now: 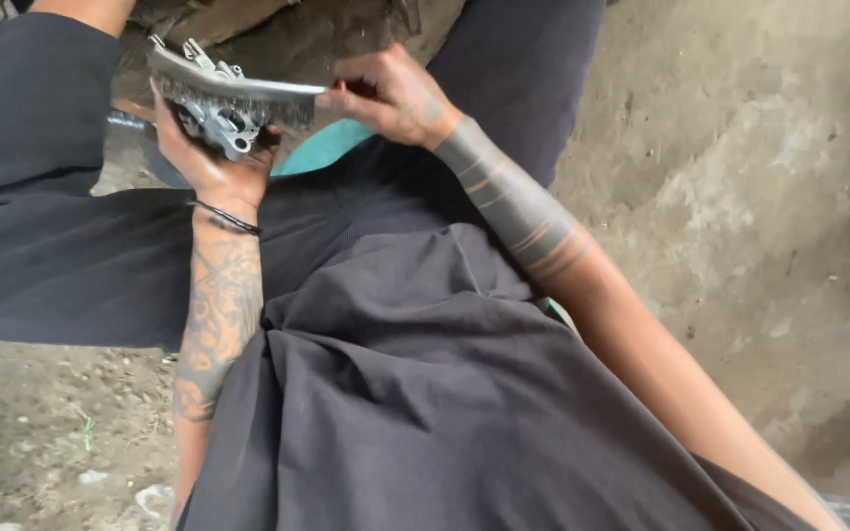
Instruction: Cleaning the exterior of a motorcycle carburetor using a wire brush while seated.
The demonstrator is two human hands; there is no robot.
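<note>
The left hand (pixel 211 162) is gripping a small silvery metal part (pixel 216 123) at the far left. The right hand (pixel 395 96) is clutching a wire brush (pixel 233 93), laying its bristles across that part, above the dark-clothed lap (pixel 405 374).

Left hand (pixel 211 157) cups a grey metal part (pixel 216 120); right hand (pixel 393 95) grips a wire brush (pixel 233 93), bristles laid against the part.

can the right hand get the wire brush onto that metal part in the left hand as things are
Probably yes. The right hand holds the wire brush by its handle end, and its bristles already lie across the metal part cupped in the left hand. Nothing sits between them; the left fingers are under the part.
</note>
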